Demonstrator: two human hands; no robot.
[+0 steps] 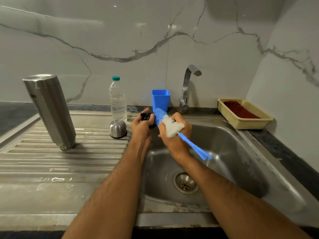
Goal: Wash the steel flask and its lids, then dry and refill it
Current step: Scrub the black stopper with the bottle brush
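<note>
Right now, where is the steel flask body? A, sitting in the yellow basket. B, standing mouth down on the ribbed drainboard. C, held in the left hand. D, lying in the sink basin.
B: the steel flask stands inverted, mouth down, on the ribbed drainboard left of the sink basin, while the left hand holds a black inner lid and the right hand grips the bottle brush.

Silver brushed-steel flask (49, 111) at nine o'clock; blue-and-white bristled bottle brush (170, 125) at centre; blue plastic cup (160, 100); cream latticed basket (245, 122) holding dark red cloth (240, 110) at three o'clock.
</note>
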